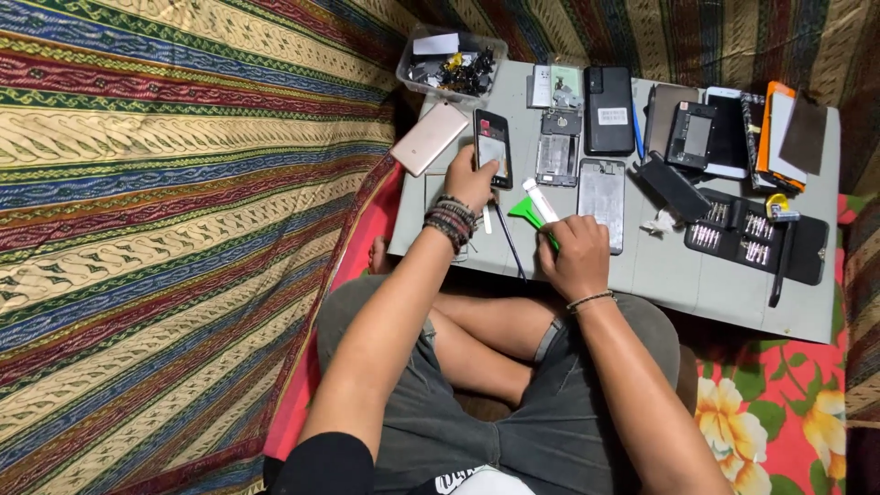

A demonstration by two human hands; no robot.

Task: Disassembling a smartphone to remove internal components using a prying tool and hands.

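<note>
Head view: left hand [470, 181] grips the phone [493, 148]; right hand [576, 257] apparently pinches the green pry tool [526, 213], just beside.

The far half of my worktop [697, 284] is crowded: a clear parts tub [449, 64] at the back left corner, a black phone [609, 110] and opened phone frames [559, 147] in the middle, stacked phones [733, 133] to the right. An unrolled screwdriver kit [756, 236] blocks the right side. Bare grey surface runs along the near edge, right of my right hand [576, 257]. My left hand [472, 179] sits by the left edge, where a pink phone [429, 137] overhangs.
</note>
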